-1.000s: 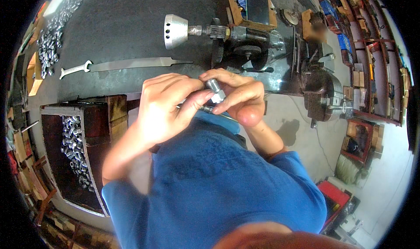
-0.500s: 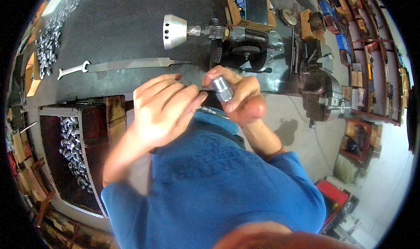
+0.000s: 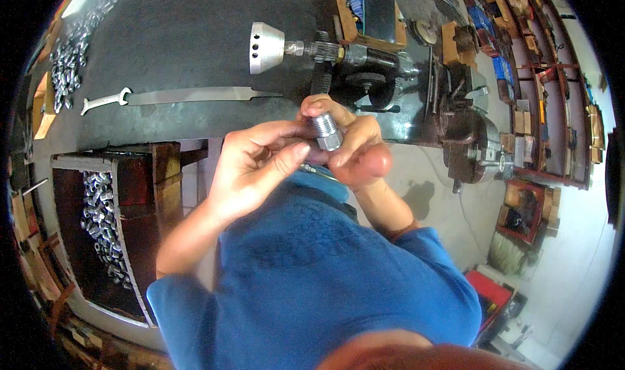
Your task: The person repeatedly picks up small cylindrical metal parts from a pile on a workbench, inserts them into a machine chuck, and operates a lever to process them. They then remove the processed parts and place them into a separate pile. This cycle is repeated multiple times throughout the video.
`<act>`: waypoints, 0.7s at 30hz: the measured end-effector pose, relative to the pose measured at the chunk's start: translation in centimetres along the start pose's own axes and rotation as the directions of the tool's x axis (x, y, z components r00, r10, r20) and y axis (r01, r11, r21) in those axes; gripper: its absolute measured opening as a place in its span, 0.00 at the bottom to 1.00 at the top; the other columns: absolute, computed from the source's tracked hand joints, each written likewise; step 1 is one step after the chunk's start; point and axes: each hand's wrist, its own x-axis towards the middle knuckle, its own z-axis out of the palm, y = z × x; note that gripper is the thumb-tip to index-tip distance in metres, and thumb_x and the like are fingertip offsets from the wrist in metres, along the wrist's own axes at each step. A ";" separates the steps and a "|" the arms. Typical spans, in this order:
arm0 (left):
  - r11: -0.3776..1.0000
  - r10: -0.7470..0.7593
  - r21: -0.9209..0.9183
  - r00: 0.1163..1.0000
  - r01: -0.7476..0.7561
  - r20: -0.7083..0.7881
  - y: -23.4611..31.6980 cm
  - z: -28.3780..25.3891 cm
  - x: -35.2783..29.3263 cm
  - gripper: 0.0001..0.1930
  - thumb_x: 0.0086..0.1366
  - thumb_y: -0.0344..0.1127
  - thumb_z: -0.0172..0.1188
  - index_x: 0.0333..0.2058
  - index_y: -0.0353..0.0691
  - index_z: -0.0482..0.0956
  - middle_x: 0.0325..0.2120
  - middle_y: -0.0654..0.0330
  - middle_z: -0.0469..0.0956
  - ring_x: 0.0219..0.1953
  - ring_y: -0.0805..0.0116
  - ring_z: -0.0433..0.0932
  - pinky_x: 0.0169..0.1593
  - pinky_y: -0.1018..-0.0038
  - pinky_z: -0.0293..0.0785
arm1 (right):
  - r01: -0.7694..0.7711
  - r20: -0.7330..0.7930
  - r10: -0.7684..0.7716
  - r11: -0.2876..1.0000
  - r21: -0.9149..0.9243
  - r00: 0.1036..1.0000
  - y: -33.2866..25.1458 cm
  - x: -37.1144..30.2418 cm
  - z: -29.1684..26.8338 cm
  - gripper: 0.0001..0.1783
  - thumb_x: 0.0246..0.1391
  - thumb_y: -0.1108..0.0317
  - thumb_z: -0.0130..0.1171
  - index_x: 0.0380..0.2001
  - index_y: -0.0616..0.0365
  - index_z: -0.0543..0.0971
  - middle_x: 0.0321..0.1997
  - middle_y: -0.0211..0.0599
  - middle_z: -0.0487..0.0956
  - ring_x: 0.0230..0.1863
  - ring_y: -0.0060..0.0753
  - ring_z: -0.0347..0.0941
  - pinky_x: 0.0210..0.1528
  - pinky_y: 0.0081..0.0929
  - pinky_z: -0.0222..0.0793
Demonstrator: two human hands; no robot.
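A silver threaded pipe fitting, with a hex section at its lower end, is gripped between the thumb and fingers of my right hand. Its threaded end tilts up and away from me. My left hand comes in from the left with bent fingers, and their tips meet the fitting's left side. The left thumb lies across in front of those fingers. Just below both hands, a thin metallic piece shows against my blue shirt; I cannot tell whether a hand touches it.
On the dark bench lie a wrench and a flat file. Beyond my hands stands a geared device with a silver cone-shaped head. A vise is at right. Metal fittings fill a wooden bin at lower left; more are heaped at far left.
My left hand has moved right and turned, bringing its fingers from beside the fitting onto it. The right hand keeps its grip, with the fitting almost unmoved. The view has shifted slightly.
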 end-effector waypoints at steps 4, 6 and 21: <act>0.996 0.017 -0.091 0.998 -0.022 -0.062 -0.8 0.2 -0.3 0.15 0.59 0.27 0.54 0.45 0.28 0.68 0.37 0.54 0.75 0.40 0.71 0.74 0.45 0.76 0.70 | 0.145 0.157 -0.090 0.911 -0.386 0.983 -0.3 0.6 -0.4 0.31 0.42 0.36 0.49 0.23 0.54 0.83 0.48 0.54 0.71 0.49 0.50 0.64 0.50 0.43 0.55; 0.990 0.014 -0.140 0.997 -0.025 -0.081 -0.8 0.3 -0.3 0.15 0.59 0.27 0.54 0.45 0.29 0.68 0.37 0.54 0.74 0.40 0.71 0.74 0.45 0.76 0.70 | 0.175 0.178 -0.099 0.854 -0.490 0.979 -0.3 0.5 -0.3 0.31 0.43 0.36 0.48 0.24 0.54 0.83 0.48 0.53 0.72 0.50 0.50 0.63 0.50 0.44 0.55; 0.981 0.010 -0.182 0.945 -0.073 -0.328 -0.7 -2.7 -4.5 0.25 0.53 0.34 0.56 0.50 0.32 0.63 0.27 0.44 0.75 0.31 0.51 0.76 0.45 0.56 0.69 | -0.192 -0.020 0.446 0.343 -0.919 0.895 3.4 -7.3 -2.6 0.26 0.25 0.69 0.54 0.36 0.65 0.75 0.43 0.52 0.74 0.42 0.53 0.70 0.44 0.37 0.67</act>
